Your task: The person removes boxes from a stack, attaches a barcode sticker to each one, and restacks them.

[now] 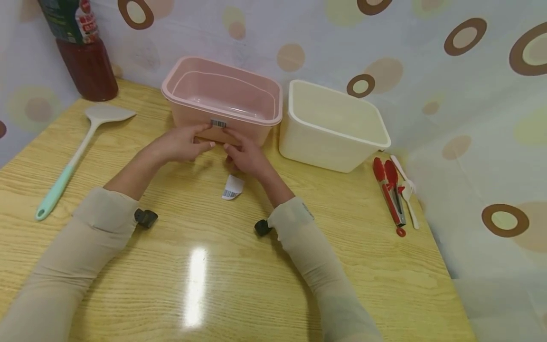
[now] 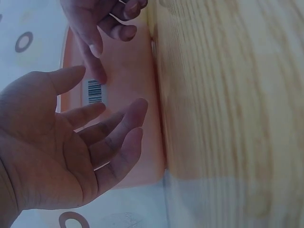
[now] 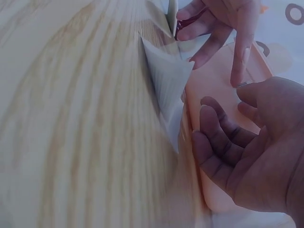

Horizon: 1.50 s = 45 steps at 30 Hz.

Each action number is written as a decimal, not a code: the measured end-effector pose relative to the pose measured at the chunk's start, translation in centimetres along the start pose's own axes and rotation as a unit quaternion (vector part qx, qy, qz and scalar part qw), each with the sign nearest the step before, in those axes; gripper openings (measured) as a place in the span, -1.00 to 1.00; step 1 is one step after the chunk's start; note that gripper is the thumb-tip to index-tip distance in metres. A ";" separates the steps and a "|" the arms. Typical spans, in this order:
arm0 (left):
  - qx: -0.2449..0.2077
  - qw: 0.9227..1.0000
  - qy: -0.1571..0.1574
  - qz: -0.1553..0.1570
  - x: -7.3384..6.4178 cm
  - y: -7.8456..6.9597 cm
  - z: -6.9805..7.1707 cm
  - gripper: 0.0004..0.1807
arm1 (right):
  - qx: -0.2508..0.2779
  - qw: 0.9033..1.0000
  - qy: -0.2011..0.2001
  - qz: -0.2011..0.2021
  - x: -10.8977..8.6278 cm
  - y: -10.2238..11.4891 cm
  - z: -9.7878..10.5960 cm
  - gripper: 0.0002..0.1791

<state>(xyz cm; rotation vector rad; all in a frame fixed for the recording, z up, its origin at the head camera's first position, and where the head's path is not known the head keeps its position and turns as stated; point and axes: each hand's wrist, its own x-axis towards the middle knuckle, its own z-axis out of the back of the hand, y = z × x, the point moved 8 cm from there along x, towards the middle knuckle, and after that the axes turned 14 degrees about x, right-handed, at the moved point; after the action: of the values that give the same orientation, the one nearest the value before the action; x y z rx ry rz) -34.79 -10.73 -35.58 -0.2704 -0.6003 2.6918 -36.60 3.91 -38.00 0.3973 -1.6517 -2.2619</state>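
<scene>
A pink plastic bin [image 1: 252, 130] stands against the patterned backdrop, with a small barcode sticker [image 1: 218, 123] on its front wall. My left hand [image 1: 181, 144] reaches to the sticker's left end, its index fingertip at the edge and the other fingers loosely bent. From the other side my right hand [image 1: 249, 156] puts its index fingertip at the sticker's right end. In the left wrist view, the sticker [image 2: 95, 91] lies flat between both hands, and neither hand grips anything. A curled white paper label [image 1: 232, 187] with a barcode lies on the table just in front of the right hand.
Right of the pink bin stands a cream bin [image 1: 325, 147]. Red-tipped tongs [image 1: 391, 192], a white fork [image 1: 403, 173] and a white spoon [image 1: 410, 206] lie at the right edge. At left are a turner [image 1: 77, 154] with a mint handle and a large bottle [image 1: 89, 66] of dark red contents.
</scene>
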 end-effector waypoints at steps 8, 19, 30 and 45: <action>-0.003 1.000 0.008 -0.001 0.0 -0.2 -0.1 -0.20 | 0.001 1.000 -0.014 0.004 -0.7 0.1 1.0 -0.44; -0.010 0.997 0.020 -0.078 -0.6 -2.9 -0.4 -0.29 | -0.094 0.995 0.016 0.004 -3.0 -0.1 2.9 -0.64; 0.001 0.997 0.050 -0.061 -1.3 -3.5 -1.1 -0.29 | -0.225 0.967 0.119 -0.015 -4.2 -1.0 0.9 -0.58; 0.032 0.995 0.062 -0.070 -1.6 -4.3 -1.6 -0.32 | -0.321 0.934 0.159 -0.012 -5.1 -1.0 -0.2 -0.78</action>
<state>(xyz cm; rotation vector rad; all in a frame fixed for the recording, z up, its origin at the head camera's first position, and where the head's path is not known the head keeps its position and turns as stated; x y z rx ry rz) -31.56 -7.20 -34.92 -0.3619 -0.4763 2.5328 -31.95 6.07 -38.81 0.5696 -0.6964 -2.4291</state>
